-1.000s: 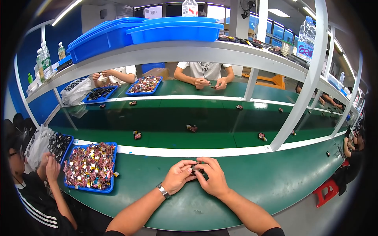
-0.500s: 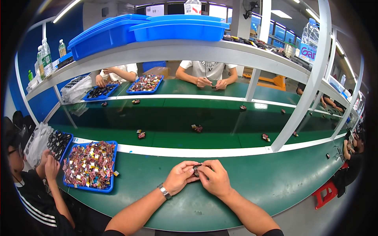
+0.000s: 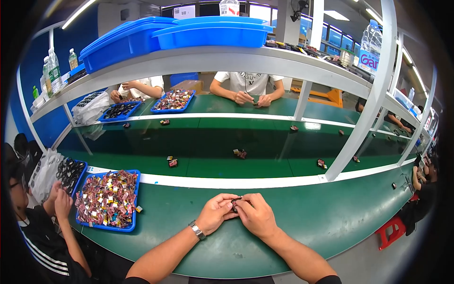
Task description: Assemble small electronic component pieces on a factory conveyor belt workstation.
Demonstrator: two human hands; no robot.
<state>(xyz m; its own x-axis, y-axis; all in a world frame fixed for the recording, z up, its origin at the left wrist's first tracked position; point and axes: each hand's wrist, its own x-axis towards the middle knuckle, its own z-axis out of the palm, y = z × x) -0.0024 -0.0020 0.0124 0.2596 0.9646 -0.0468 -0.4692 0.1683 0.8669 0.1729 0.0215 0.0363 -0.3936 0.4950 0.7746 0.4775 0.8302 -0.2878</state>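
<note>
Above the near green table, my left hand [image 3: 217,211] is closed round a small dark part [image 3: 234,203], with a metal watch on that wrist. My right hand [image 3: 257,215] pinches the same part from the other side, its fingertips meeting those of the left. Fingers cover most of the part, so its exact kind is hidden. To the left of my hands, a blue tray [image 3: 137,191] is heaped with small red, yellow and white components [image 3: 106,196]. One component hangs at the tray's right edge.
Beyond a white rail [image 3: 203,181] runs a green belt with several small components [image 3: 240,153] on it. A white shelf [image 3: 227,54] with blue bins [image 3: 213,35] crosses above. At left, a co-worker's hands [image 3: 60,201] are beside a tray of black parts [image 3: 71,173]. Others sit opposite.
Components on the belt have shifted slightly to the right. My right fingers have moved a little on the dark part; both hands stay in about the same place.
</note>
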